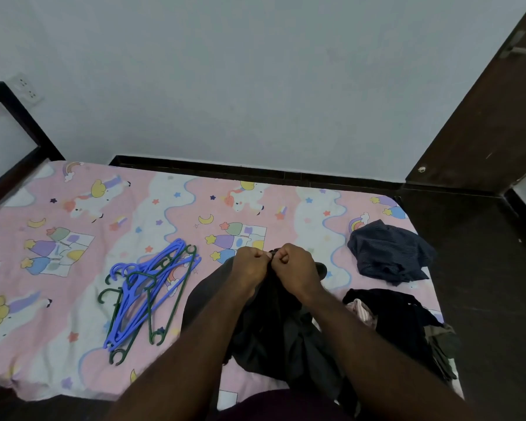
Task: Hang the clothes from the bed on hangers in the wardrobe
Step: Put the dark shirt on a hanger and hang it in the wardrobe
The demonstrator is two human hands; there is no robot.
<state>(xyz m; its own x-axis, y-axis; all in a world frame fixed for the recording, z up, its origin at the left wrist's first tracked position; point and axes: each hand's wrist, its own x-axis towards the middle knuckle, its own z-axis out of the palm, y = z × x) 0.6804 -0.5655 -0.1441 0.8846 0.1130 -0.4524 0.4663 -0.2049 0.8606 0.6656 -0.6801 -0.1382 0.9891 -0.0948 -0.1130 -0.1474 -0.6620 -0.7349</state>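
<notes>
The left hand [251, 264] and right hand [296, 264] are side by side, knuckles nearly touching. Both have their fingers curled, and each pinches the top edge of a dark grey garment [274, 329]. The garment hangs down from the two grips in loose folds, between the forearms. Its lower part rests on the bed's near edge.

All places below are given from this dark grey garment:

- **To its left**, apart from it, a loose heap of plastic hangers [146, 293] lies flat on the pink unicorn-print bedsheet [73, 238]. Most are blue and a few dark green, with their hooks tangled together.
- **Just to its right** is a crumpled pile of black clothes [401, 317]. A bit of pale pink striped cloth [360, 312] shows at the pile's left side.
- **Beyond that pile**, farther right and toward the wall, a navy pinstriped garment [389, 253] sits bunched near the bed's corner.
- **Far right**, past the bed, are a dark floor [483, 268] and a brown wooden door [492, 117].
- **Far left**, a dark bed frame [19, 123] rises, with a white wall socket [28, 88] just above it.
</notes>
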